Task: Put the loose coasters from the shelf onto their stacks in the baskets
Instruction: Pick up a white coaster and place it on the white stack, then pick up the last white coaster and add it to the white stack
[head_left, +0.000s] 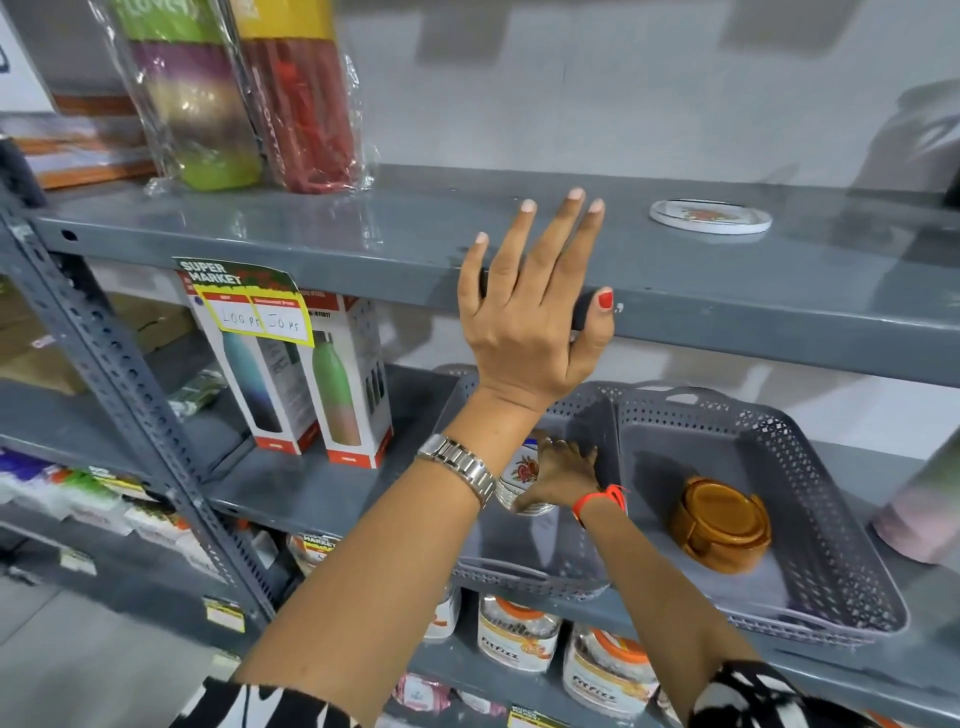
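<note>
Coaster (710, 216), white, floral print: lies flat on upper shelf (311, 228), right of left hand (535, 306), apart. Likely rigid, light, chippable; lift by rim. Left hand open, gripping shelf edge. Right hand (563, 475) rests on coaster stack (519, 480) in left basket (587, 415); grip unclear.

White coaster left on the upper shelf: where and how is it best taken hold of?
The white coaster lies flat, so its thin rim is the only grip. Probably come from above and the front, pinching opposite edges, or slide it to the upper shelf lip first.
</note>
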